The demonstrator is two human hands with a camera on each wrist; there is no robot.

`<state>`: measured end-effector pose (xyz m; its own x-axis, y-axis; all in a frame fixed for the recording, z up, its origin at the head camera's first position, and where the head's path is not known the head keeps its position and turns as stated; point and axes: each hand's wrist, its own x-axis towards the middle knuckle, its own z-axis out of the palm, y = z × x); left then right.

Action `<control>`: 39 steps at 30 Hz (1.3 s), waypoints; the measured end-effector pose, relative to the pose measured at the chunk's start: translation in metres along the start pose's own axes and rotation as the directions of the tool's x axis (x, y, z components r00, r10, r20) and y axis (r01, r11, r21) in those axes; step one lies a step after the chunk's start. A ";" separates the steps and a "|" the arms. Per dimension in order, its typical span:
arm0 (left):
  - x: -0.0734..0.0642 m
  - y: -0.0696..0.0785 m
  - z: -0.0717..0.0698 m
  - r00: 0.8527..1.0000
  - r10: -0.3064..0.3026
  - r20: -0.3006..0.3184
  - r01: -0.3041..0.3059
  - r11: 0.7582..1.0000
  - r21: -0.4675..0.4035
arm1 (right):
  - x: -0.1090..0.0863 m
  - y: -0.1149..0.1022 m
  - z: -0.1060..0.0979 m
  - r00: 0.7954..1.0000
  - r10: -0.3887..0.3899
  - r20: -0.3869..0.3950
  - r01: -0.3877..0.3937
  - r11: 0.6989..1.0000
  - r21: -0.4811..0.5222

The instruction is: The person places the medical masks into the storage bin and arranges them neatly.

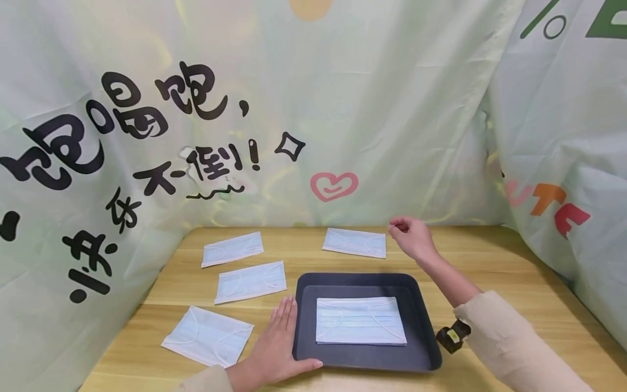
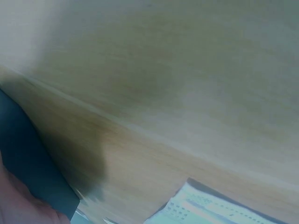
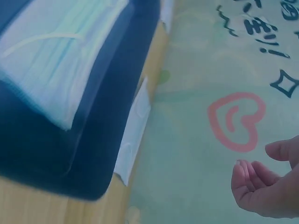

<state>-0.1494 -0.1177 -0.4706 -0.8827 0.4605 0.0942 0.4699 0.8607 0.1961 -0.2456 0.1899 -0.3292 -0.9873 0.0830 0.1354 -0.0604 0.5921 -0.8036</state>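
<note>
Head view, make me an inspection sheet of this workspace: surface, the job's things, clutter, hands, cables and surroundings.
Surface: wooden table, light grain.
Job's things: dark tray with at least one folded mask lying in it; outside it, a near-left mask, middle-left mask, far-left mask and back mask.
Clutter: nothing seen.
Hands: left hand at the tray's left side, fingers straight; right hand raised near the back mask, fingers loosely curled, holding nothing.
Cables: nothing seen.
Surroundings: pale printed curtain behind the table.
</note>
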 end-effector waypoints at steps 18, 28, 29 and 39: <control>0.001 0.000 -0.002 1.000 0.004 0.007 -0.004 0.999 0.046 | 0.052 0.062 0.043 0.917 0.286 -0.278 -0.214 0.941 0.263; 0.001 0.001 0.000 1.000 0.015 -0.016 -0.014 0.998 0.062 | 0.056 0.084 0.052 0.885 0.414 -0.215 -0.344 0.890 0.300; 0.001 0.001 0.000 1.000 0.016 -0.015 -0.015 0.998 0.064 | 0.056 0.085 0.053 0.880 0.430 -0.202 -0.360 0.881 0.307; 0.000 0.001 -0.002 1.000 0.013 0.002 -0.013 0.998 0.066 | 0.059 0.096 0.065 0.863 0.484 -0.146 -0.440 0.861 0.254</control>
<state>-0.1493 -0.1172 -0.4686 -0.8766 0.4717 0.0952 0.4808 0.8671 0.1304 -0.3194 0.1996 -0.4357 -0.8595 0.4754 -0.1876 0.3454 0.2697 -0.8989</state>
